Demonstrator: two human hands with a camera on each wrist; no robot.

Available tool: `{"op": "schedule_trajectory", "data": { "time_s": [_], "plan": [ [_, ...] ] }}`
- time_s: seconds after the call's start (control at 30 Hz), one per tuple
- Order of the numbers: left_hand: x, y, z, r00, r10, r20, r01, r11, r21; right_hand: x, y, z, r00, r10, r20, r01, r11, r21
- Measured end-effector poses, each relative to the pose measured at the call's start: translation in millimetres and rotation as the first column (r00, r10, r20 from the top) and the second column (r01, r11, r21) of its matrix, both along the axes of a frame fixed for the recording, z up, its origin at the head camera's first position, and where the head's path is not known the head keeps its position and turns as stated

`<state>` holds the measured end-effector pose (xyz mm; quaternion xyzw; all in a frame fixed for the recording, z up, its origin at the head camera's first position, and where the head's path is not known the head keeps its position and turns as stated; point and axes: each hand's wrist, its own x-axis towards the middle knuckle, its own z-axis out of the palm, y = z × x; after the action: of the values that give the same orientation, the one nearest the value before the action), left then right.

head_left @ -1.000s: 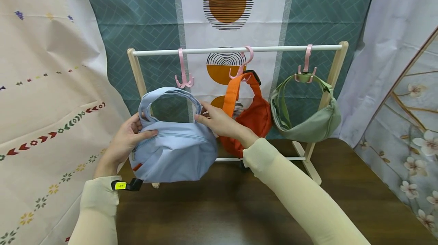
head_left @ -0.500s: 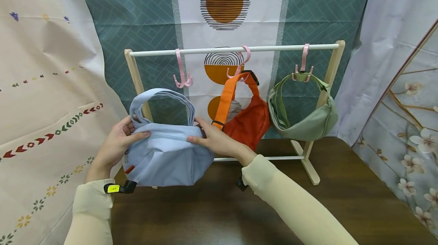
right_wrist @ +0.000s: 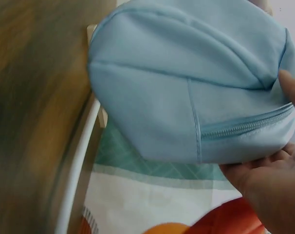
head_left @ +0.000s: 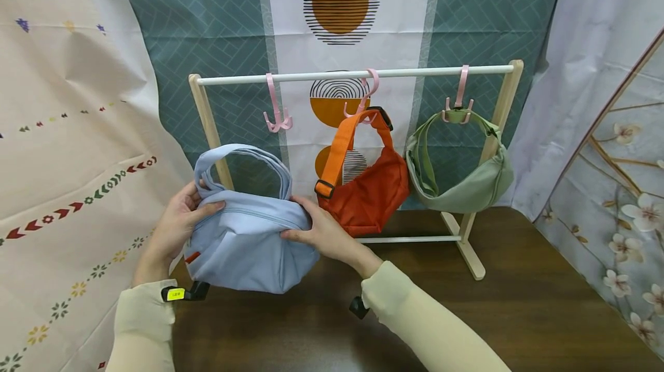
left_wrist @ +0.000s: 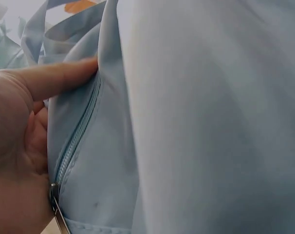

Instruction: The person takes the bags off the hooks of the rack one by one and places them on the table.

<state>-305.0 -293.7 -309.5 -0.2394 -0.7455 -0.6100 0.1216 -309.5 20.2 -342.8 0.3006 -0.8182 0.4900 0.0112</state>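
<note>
Both hands hold a light blue bag [head_left: 249,245] in front of the rack, its strap looped upward above the zipped top. My left hand [head_left: 178,225] grips the bag's left end, thumb on the front near the zipper [left_wrist: 79,131] and fingers behind. At the other end my right hand [head_left: 329,233] pinches the bag, thumb in front, fingers behind and underneath in the right wrist view. A pink hook [head_left: 278,112] hangs on the rail above the bag with nothing on it.
The rack's white rail [head_left: 321,76] also carries an orange-red bag [head_left: 370,187] and a green bag [head_left: 467,190] on pink hooks. The rack stands on a dark wooden table [head_left: 415,285]. Patterned cloths [head_left: 83,130] hang around it.
The blue bag has come slightly down and to the left, away from the hook. My right hand has shifted from beside the strap down onto the bag's right end.
</note>
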Motion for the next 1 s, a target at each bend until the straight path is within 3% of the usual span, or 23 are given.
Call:
{"op": "schedule_trajectory", "data": {
  "time_s": [0.33, 0.57, 1.0],
  "plan": [
    [0.6, 6.6, -15.4, 0.996, 0.071, 0.044, -0.074, 0.995, 0.070, 3.4, -3.7, -23.4, 1.000, -0.007, -0.004, 0.006, 0.985, -0.174],
    [2.8, 3.8, -23.6, 0.990, 0.135, 0.041, -0.139, 0.983, 0.122, 6.3, -13.8, -33.4, 0.998, 0.030, 0.048, -0.015, 0.959, -0.282],
    [2.7, -7.9, -38.1, 0.985, 0.157, 0.076, -0.166, 0.978, 0.127, 10.7, -28.7, -53.6, 0.995, 0.027, 0.096, 0.006, 0.947, -0.323]
  ]
}}
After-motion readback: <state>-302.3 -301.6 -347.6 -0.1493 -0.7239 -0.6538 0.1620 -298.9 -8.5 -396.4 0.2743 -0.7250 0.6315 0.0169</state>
